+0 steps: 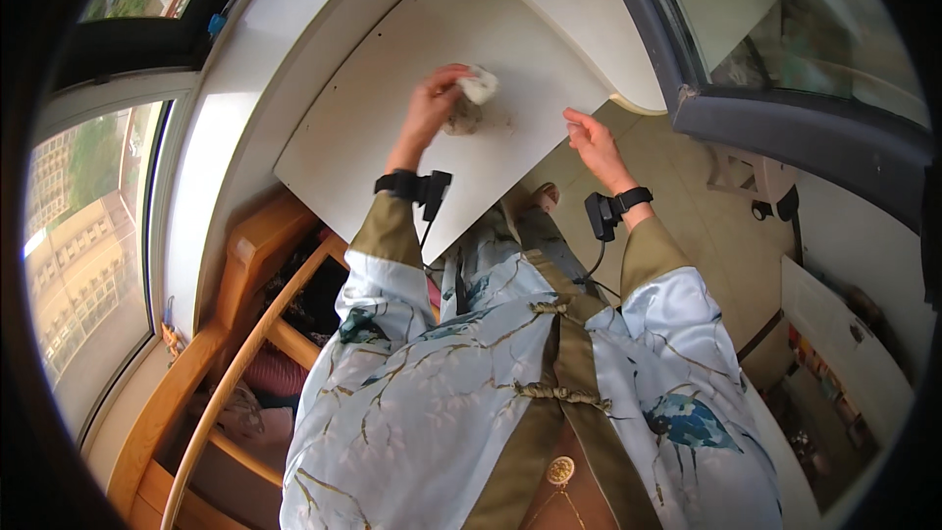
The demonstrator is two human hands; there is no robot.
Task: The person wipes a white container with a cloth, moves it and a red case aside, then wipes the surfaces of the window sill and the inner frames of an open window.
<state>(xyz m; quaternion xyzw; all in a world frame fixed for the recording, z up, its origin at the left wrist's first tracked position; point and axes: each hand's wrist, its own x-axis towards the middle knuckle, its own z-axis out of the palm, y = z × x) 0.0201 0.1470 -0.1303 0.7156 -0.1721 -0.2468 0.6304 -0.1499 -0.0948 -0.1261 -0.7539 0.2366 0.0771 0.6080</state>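
A crumpled white tissue or cloth is pinched in the fingers of my left hand, just above a white tabletop. Grey-brown smudgy stuff lies on the surface right under that hand; blur hides exactly what it is. My right hand hovers off the tabletop's right edge with nothing in it. Its index finger is stretched out, and the other fingers look loosely bent. Each wrist wears a black strap with a small device and a cable.
A dark-framed window pane juts in at the upper right. On the left, a wooden chair with cloth items stands beside the window wall. A white cabinet and shelf are at the right, above a tiled floor.
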